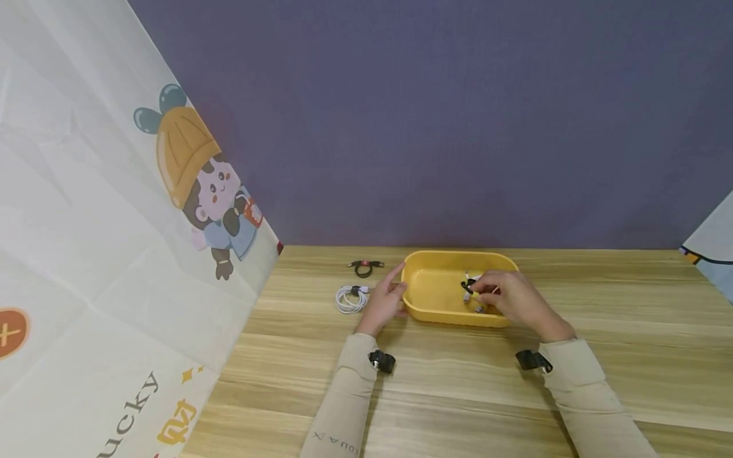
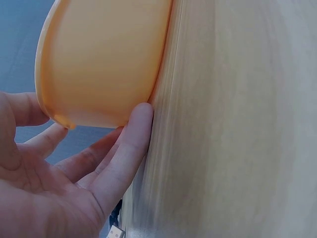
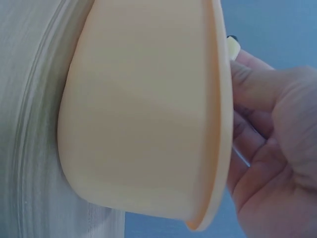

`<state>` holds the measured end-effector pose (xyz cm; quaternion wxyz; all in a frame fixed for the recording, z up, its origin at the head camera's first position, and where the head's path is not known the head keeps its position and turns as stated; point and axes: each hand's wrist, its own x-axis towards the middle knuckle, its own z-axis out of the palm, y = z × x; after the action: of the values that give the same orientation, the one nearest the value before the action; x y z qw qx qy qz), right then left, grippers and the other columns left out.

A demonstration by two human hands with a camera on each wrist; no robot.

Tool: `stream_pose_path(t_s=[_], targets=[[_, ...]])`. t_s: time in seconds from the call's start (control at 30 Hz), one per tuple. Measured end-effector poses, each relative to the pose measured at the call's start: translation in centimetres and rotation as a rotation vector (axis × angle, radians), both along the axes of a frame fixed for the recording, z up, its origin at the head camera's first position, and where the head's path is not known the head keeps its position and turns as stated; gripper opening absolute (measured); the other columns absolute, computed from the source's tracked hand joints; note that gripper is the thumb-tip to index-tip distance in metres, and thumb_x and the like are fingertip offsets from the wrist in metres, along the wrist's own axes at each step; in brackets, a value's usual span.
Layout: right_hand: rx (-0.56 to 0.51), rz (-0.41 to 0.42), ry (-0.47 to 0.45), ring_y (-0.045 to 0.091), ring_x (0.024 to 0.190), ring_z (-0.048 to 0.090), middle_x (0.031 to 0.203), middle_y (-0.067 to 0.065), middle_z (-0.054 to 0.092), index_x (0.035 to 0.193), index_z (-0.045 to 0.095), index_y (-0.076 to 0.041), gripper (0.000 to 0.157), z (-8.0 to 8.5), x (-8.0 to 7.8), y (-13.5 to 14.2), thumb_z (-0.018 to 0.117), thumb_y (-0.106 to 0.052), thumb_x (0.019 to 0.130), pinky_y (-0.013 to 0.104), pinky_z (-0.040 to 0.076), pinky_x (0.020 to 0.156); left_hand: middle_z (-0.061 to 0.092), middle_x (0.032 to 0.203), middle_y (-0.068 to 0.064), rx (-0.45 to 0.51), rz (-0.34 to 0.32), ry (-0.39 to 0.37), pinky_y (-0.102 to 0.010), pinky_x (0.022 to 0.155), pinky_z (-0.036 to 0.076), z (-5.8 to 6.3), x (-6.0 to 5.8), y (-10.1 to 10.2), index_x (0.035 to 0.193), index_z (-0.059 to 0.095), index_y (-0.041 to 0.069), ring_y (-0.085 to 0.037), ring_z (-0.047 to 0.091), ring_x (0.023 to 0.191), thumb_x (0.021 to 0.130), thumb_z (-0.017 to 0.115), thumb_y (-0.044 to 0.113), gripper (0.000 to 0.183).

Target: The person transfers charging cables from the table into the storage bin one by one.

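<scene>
A yellow plastic bin point(image 1: 435, 316) stands on the wooden table. My left hand point(image 1: 385, 304) holds its left end, with the thumb at the rim and fingers against the outer wall point(image 2: 109, 64). Inside the bin's right half, my right hand point(image 1: 512, 298) pinches part of a cable point(image 1: 468, 287) with a black piece on it. Grey connectors point(image 1: 480, 310) lie below those fingers; how many cables there are is partly hidden. In the right wrist view, the bin's wall point(image 3: 143, 109) covers most of the inside, and a small pale tip point(image 3: 233, 48) shows by the thumb.
Left of the bin lie a white coiled cable point(image 1: 345, 309) with a black strap and, behind it, a short black cable point(image 1: 363, 272) with a red band. A dark blue panel point(image 1: 458, 127) rises behind the table point(image 1: 458, 394). A printed white sheet point(image 1: 86, 222) hangs at the left.
</scene>
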<state>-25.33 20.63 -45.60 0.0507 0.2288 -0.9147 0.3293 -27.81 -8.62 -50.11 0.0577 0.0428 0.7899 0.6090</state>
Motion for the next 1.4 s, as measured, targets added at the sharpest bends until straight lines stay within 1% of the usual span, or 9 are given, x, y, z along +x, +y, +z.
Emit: stream_pose_path(t_s=[0.1,0.33,0.53,0.63,0.8,0.93,1.1,1.4], targets=[[-0.006,0.013,0.000,0.011,0.081,0.067,0.095,0.005,0.074,0.105,0.079,-0.011,0.022,0.0,0.0,-0.2,0.076,0.002,0.088,0.021,0.057,0.062,0.068,0.124,-0.020,0.001,0.001,0.000,-0.035,0.062,0.067,0.0,0.0,0.0,0.155,0.044,0.037,-0.022,0.068,0.093,0.106,0.053,0.022,0.051],[-0.017,0.026,-0.011,0.009,0.079,0.067,0.092,0.000,0.073,0.105,0.080,-0.008,0.022,-0.5,-0.2,-0.5,0.077,0.003,0.086,0.020,0.058,0.060,0.068,0.123,-0.020,0.000,0.000,-0.004,-0.035,0.063,0.067,0.0,-0.1,-0.1,0.155,0.043,0.038,-0.022,0.068,0.094,0.106,0.053,0.023,0.052],[-0.018,0.046,0.003,0.009,0.078,0.067,0.094,0.003,0.074,0.103,0.079,-0.009,0.022,-0.7,-0.2,-0.9,0.077,0.004,0.085,0.021,0.058,0.060,0.068,0.125,-0.020,-0.003,-0.001,-0.006,-0.035,0.063,0.067,0.0,0.0,-0.1,0.155,0.043,0.038,-0.023,0.069,0.095,0.106,0.053,0.024,0.051],[-0.021,0.055,-0.014,0.010,0.078,0.068,0.095,0.005,0.074,0.104,0.079,-0.008,0.023,-0.8,-0.2,-1.1,0.076,0.005,0.086,0.021,0.058,0.059,0.068,0.126,-0.020,-0.011,0.000,-0.006,-0.034,0.063,0.067,0.1,0.1,-0.2,0.155,0.043,0.039,-0.023,0.069,0.095,0.107,0.052,0.024,0.051],[-0.017,0.046,-0.024,0.012,0.078,0.069,0.096,0.005,0.074,0.105,0.079,-0.009,0.024,-1.1,-0.2,-1.3,0.075,0.005,0.087,0.021,0.059,0.059,0.068,0.126,-0.020,-0.011,0.002,-0.006,-0.036,0.064,0.067,0.0,0.0,-0.2,0.154,0.044,0.040,-0.024,0.069,0.096,0.106,0.053,0.025,0.051],[-0.006,0.036,-0.001,0.012,0.077,0.069,0.094,0.003,0.075,0.103,0.079,-0.011,0.023,-1.3,-0.2,-1.7,0.077,0.004,0.086,0.020,0.057,0.058,0.069,0.124,-0.019,-0.007,0.006,-0.008,-0.037,0.064,0.067,-0.1,0.0,-0.2,0.154,0.044,0.040,-0.024,0.069,0.096,0.106,0.054,0.025,0.051],[0.030,0.036,0.037,0.011,0.079,0.068,0.091,0.000,0.075,0.102,0.080,-0.011,0.021,-1.4,-0.3,-2.0,0.079,0.001,0.084,0.021,0.057,0.063,0.068,0.125,-0.019,-0.007,0.003,-0.011,-0.034,0.063,0.067,0.0,0.0,-0.2,0.154,0.044,0.039,-0.023,0.069,0.097,0.107,0.053,0.024,0.051],[0.041,0.060,0.032,0.011,0.080,0.069,0.092,-0.001,0.076,0.104,0.079,-0.012,0.020,-1.7,-0.4,-2.3,0.079,-0.003,0.086,0.023,0.058,0.067,0.068,0.125,-0.019,0.002,0.007,-0.016,-0.035,0.064,0.067,0.0,0.0,-0.1,0.153,0.045,0.041,-0.025,0.069,0.099,0.107,0.053,0.024,0.050]])
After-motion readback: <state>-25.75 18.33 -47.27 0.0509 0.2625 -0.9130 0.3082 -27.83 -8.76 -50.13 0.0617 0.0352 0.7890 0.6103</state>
